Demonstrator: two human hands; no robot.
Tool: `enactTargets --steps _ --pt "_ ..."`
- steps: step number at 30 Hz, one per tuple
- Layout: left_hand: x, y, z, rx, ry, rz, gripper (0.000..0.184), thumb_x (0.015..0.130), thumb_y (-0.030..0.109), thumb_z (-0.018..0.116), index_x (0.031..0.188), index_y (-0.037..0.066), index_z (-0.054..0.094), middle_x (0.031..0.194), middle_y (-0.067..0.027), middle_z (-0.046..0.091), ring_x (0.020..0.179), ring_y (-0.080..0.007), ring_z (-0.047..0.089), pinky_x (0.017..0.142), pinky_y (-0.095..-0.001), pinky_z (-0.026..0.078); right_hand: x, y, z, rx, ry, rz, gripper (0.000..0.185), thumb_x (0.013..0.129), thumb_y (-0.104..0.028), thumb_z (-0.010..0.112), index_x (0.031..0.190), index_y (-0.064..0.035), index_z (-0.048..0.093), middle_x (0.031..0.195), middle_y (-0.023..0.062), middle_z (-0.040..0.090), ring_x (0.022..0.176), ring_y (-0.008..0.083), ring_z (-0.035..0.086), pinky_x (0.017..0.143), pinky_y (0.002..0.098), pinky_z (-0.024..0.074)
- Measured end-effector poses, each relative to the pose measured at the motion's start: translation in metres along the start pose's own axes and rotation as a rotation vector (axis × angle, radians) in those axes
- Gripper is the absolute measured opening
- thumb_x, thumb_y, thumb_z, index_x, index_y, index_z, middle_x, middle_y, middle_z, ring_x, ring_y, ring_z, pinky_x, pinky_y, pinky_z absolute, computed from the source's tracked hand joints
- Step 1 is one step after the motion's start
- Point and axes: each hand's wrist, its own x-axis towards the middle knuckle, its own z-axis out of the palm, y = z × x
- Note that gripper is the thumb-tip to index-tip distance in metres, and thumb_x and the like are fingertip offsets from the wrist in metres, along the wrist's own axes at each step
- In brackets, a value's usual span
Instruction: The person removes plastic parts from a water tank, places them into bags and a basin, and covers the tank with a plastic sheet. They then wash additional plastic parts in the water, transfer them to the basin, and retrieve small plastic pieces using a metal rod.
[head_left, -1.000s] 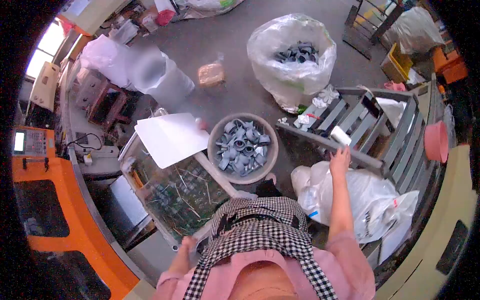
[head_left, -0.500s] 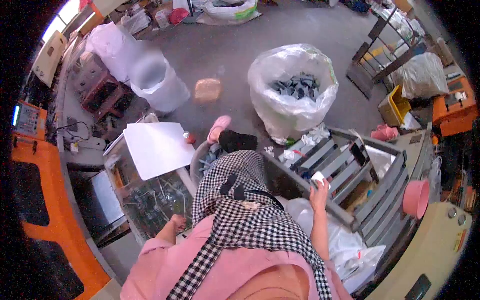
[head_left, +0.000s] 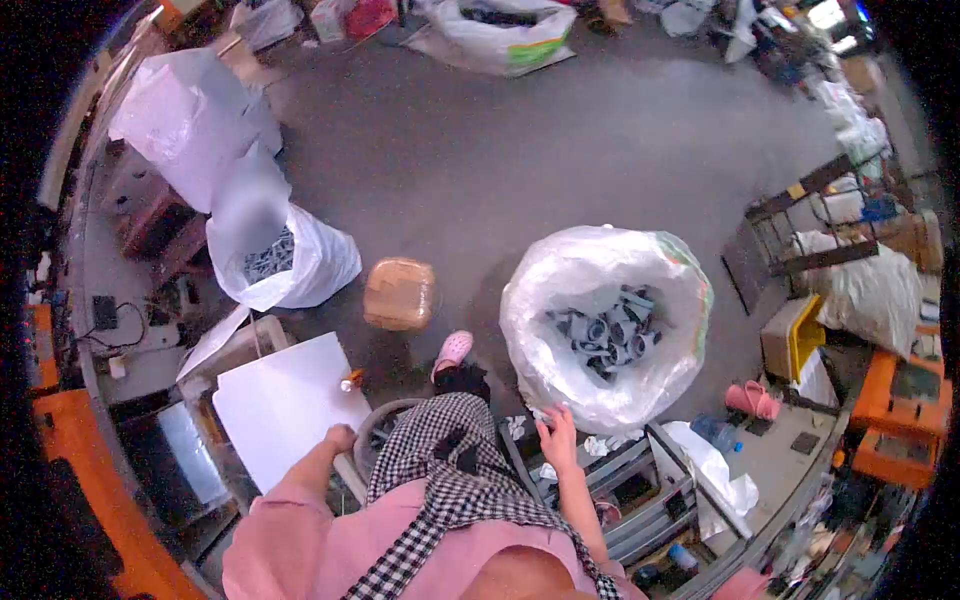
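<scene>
My right hand (head_left: 557, 440) is over the grey slatted crate (head_left: 640, 500), beside the near side of a large translucent plastic bag (head_left: 605, 390). Its fingers are apart; a small pale patch shows by the fingertips, too blurred to name. Dark grey curved plastic parts (head_left: 605, 330) lie inside the bag. Crumpled white scraps (head_left: 597, 446) sit on the crate around the hand. My left hand (head_left: 341, 437) is curled at the edge of a white sheet (head_left: 285, 410), near the round rim of a tub (head_left: 365, 450). What its fingers hold, if anything, is hidden.
A small red-and-white item (head_left: 351, 380) sits on the sheet. Ahead are a taped brown package (head_left: 399, 293) and a white sack of grey parts (head_left: 320, 260). A metal-frame cart (head_left: 815, 220), yellow bin (head_left: 805, 325) and pink container (head_left: 750, 400) stand right. Orange machinery (head_left: 90, 480) borders the left.
The view has shifted, bringing the large bag closer. My right hand, which held a small white thing over the crate, is now beside the bag with fingers apart. My left hand has reached the sheet's edge.
</scene>
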Motion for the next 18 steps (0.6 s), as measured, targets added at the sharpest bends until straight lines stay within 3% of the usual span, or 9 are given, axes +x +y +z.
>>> enactTargets --steps 3,5,7,8,9,10,12,14,18 --pt "0.007 0.023 -0.080 -0.065 0.012 -0.039 0.031 0.071 0.034 0.052 0.081 0.007 0.065 0.086 -0.0147 0.062 0.081 -0.0296 0.059 0.073 -0.0374 0.047 0.078 -0.017 -0.006 0.033 -0.049 0.094 0.024 0.075 -0.007 0.060 0.098 -0.0035 0.055 0.114 0.0165 0.042 0.093 0.0291 0.051 0.073 0.0319 0.0468" --pt "-0.006 0.024 -0.095 -0.136 0.073 -0.031 0.029 0.071 0.032 0.053 0.080 0.007 0.065 0.085 -0.0145 0.062 0.081 -0.0297 0.059 0.073 -0.0372 0.047 0.105 -0.016 -0.023 -0.083 -0.027 -0.071 0.022 0.075 -0.004 0.058 0.097 -0.0036 0.056 0.113 0.0146 0.042 0.095 0.0266 0.051 0.075 0.0317 0.0469" --pt "-0.022 0.039 -0.138 -0.292 0.147 -0.245 0.024 0.069 0.027 0.054 0.079 0.007 0.064 0.085 -0.0138 0.062 0.079 -0.0302 0.059 0.073 -0.0373 0.047 0.149 -0.026 -0.037 0.112 -0.038 0.111 0.020 0.075 -0.004 0.058 0.095 -0.0019 0.057 0.112 0.0142 0.043 0.095 0.0256 0.051 0.077 0.0307 0.0462" --pt "-0.010 0.023 -0.138 -0.202 0.129 -0.169 0.022 0.068 0.025 0.055 0.079 0.008 0.064 0.084 -0.0130 0.062 0.078 -0.0303 0.059 0.071 -0.0377 0.048 0.172 -0.033 -0.046 0.184 -0.009 0.087 0.020 0.075 -0.004 0.058 0.094 -0.0015 0.057 0.108 0.0136 0.046 0.095 0.0245 0.051 0.076 0.0302 0.0463" --pt "0.015 -0.004 -0.120 -0.397 0.175 -0.100 0.022 0.068 0.025 0.056 0.078 0.007 0.063 0.078 -0.0127 0.062 0.076 -0.0307 0.059 0.069 -0.0389 0.048 0.197 -0.043 -0.057 0.257 0.016 0.062 0.019 0.075 -0.004 0.058 0.094 -0.0011 0.057 0.104 0.0129 0.049 0.094 0.0234 0.052 0.076 0.0297 0.0463" --pt "0.014 0.002 -0.132 -0.331 0.205 -0.100 0.020 0.070 0.025 0.056 0.076 0.007 0.062 0.073 -0.0124 0.061 0.069 -0.0283 0.059 0.064 -0.0380 0.048 0.229 -0.043 -0.066 -0.062 0.063 -0.134 0.018 0.075 -0.004 0.058 0.094 -0.0020 0.057 0.094 0.0105 0.054 0.091 0.0206 0.053 0.075 0.0288 0.0455" --pt "0.012 0.028 -0.170 -0.306 0.256 -0.125 0.019 0.072 0.025 0.057 0.074 0.006 0.061 0.067 -0.0122 0.060 0.062 -0.0259 0.059 0.060 -0.0372 0.049 0.293 -0.027 -0.072 0.020 0.069 -0.105 0.020 0.075 -0.006 0.059 0.095 -0.0021 0.057 0.091 0.0100 0.056 0.086 0.0195 0.055 0.075 0.0297 0.0440" --pt "0.007 0.063 -0.208 -1.238 0.346 -0.356 0.019 0.077 0.023 0.056 0.074 0.005 0.059 0.061 -0.0092 0.057 0.051 -0.0181 0.055 0.048 -0.0315 0.047 0.355 -0.052 -0.088 0.005 0.061 -0.071 0.021 0.076 -0.008 0.059 0.096 -0.0019 0.058 0.092 0.0108 0.056 0.084 0.0195 0.056 0.075 0.0302 0.0439" --pt "0.017 0.092 -0.239 -1.555 0.470 -0.356 0.018 0.079 0.022 0.056 0.077 0.004 0.057 0.059 -0.0073 0.055 0.048 -0.0139 0.052 0.041 -0.0272 0.041 0.481 -0.102 -0.087 -0.026 0.032 -0.151 0.019 0.076 -0.011 0.059 0.092 -0.0009 0.059 0.090 0.0131 0.055 0.077 0.0215 0.056 0.071 0.0310 0.0451"
